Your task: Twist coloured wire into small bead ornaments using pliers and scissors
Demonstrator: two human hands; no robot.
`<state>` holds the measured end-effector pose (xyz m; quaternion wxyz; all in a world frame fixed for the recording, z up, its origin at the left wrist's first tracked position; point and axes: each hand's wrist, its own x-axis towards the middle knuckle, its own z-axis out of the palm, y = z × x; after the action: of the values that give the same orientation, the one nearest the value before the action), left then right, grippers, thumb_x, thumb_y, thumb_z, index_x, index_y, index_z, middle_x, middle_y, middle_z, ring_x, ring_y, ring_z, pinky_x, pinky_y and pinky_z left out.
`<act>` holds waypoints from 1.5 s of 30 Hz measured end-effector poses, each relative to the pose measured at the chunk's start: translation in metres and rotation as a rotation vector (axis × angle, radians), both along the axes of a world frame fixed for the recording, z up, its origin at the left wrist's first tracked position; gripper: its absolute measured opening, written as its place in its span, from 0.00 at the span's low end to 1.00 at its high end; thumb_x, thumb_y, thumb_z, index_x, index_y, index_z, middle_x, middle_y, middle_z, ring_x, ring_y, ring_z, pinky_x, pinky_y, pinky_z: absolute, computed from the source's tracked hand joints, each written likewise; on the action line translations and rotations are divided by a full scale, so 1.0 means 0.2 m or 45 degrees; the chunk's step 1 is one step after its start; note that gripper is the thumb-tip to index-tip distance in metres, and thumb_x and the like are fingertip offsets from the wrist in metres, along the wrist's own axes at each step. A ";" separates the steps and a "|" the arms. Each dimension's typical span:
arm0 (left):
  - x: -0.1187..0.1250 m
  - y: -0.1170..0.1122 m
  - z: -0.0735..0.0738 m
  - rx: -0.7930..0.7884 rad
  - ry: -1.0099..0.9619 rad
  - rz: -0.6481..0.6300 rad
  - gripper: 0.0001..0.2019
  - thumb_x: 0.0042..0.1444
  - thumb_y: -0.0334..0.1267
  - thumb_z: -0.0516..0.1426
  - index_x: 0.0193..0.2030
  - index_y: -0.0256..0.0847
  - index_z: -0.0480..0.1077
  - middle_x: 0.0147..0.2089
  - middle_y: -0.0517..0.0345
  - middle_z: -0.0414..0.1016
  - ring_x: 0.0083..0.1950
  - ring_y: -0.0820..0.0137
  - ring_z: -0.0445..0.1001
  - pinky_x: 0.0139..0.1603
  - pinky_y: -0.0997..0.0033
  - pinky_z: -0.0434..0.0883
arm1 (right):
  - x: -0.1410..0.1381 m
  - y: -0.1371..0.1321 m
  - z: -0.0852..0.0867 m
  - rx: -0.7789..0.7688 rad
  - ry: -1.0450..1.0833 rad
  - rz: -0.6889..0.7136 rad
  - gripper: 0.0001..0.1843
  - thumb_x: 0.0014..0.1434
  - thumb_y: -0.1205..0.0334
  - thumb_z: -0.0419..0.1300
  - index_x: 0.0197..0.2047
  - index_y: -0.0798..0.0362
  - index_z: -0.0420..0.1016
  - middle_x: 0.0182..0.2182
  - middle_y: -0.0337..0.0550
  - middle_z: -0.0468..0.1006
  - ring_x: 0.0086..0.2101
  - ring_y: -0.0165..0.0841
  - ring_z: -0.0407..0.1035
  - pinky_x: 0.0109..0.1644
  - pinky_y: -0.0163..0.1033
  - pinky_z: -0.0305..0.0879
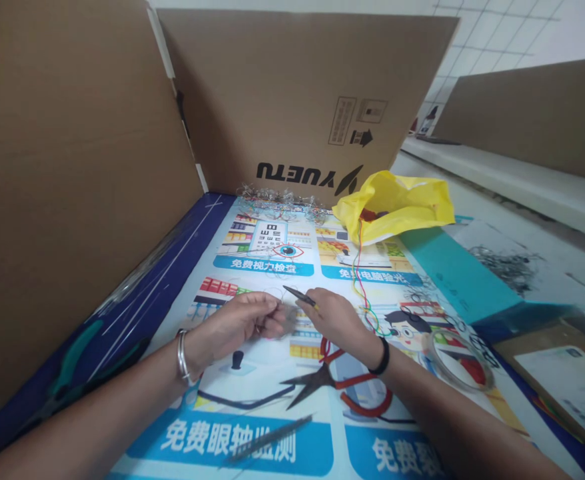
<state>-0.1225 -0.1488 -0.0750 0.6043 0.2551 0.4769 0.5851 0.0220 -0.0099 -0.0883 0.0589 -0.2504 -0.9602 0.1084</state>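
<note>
My left hand point(246, 321) is closed in a pinch on a small clear wire loop piece that I can barely make out, held just above the printed poster mat point(267, 267). My right hand point(336, 319) is closed on dark tweezers point(298, 296) whose tip points up and left, toward the left fingers. The two hands almost touch at the middle of the mat. Coloured threads point(358, 280) run from the right hand's side up to a yellow plastic bag point(397, 203).
Red-handled scissors point(340, 387) lie under my right wrist. A grey metal file or second tweezers point(267, 440) lies at the mat's near edge. Green-handled pliers point(72, 373) rest at left. Cardboard walls point(72, 173) stand left and behind. Clear tape roll point(456, 360) sits at right.
</note>
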 end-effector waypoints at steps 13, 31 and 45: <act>-0.02 0.00 -0.04 -0.006 0.189 -0.010 0.08 0.52 0.39 0.58 0.29 0.36 0.68 0.25 0.60 0.71 0.20 0.79 0.65 0.23 0.76 0.57 | 0.00 -0.01 0.01 0.097 -0.012 0.023 0.12 0.62 0.55 0.50 0.36 0.53 0.69 0.34 0.43 0.74 0.36 0.32 0.68 0.35 0.33 0.55; -0.01 0.01 -0.01 -0.002 0.366 0.212 0.09 0.52 0.41 0.56 0.27 0.37 0.66 0.22 0.62 0.68 0.20 0.78 0.63 0.23 0.77 0.56 | 0.01 0.02 0.02 0.163 0.144 -0.006 0.11 0.62 0.57 0.50 0.37 0.54 0.70 0.35 0.45 0.72 0.38 0.33 0.64 0.41 0.36 0.55; -0.01 0.00 -0.04 0.036 0.499 0.123 0.11 0.54 0.42 0.55 0.25 0.38 0.66 0.22 0.63 0.65 0.21 0.77 0.63 0.25 0.76 0.59 | 0.01 -0.03 0.03 0.354 0.112 0.010 0.07 0.58 0.59 0.55 0.37 0.53 0.70 0.36 0.46 0.71 0.40 0.38 0.61 0.42 0.40 0.53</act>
<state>-0.1237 -0.1482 -0.0839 0.4675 0.3493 0.5887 0.5592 0.0245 -0.0167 -0.0827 0.1348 -0.2309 -0.9635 -0.0145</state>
